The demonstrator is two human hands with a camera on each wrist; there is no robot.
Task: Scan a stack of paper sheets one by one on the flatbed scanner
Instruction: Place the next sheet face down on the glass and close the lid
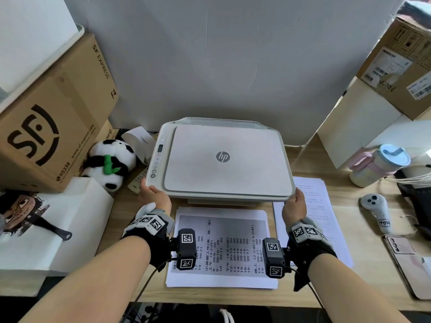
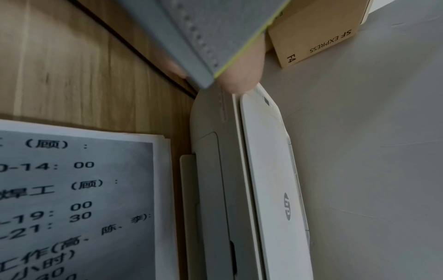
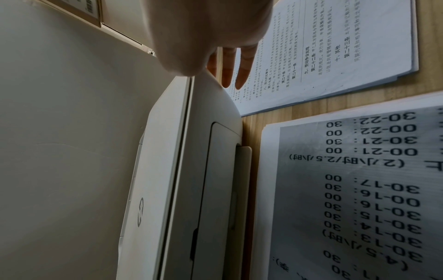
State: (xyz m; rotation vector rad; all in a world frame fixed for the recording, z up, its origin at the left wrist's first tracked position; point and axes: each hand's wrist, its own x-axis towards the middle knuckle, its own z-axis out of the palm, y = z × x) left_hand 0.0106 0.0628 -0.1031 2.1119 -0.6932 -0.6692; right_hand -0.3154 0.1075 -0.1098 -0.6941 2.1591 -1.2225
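Observation:
A white HP flatbed scanner (image 1: 224, 159) sits mid-desk with its lid down. My left hand (image 1: 154, 197) grips its front-left corner; in the left wrist view the thumb (image 2: 242, 75) lies on the lid (image 2: 271, 170) and a finger shows beside the body. My right hand (image 1: 294, 203) is at the front-right corner. There the thumb touches the lid edge (image 3: 153, 170) while the fingers (image 3: 227, 66) hang straight beside the scanner. A stack of printed sheets (image 1: 221, 248) (image 3: 359, 189) lies in front of the scanner. A second stack (image 1: 321, 206) (image 3: 335, 56) lies to its right.
An SF Express box (image 1: 46, 127), a panda plush (image 1: 109, 164) and a white bag (image 1: 58, 229) crowd the left. On the right stand a cup (image 1: 377, 166), a white controller (image 1: 377, 210), a phone (image 1: 405, 264) and a cardboard box (image 1: 401, 66). A white wall rises behind.

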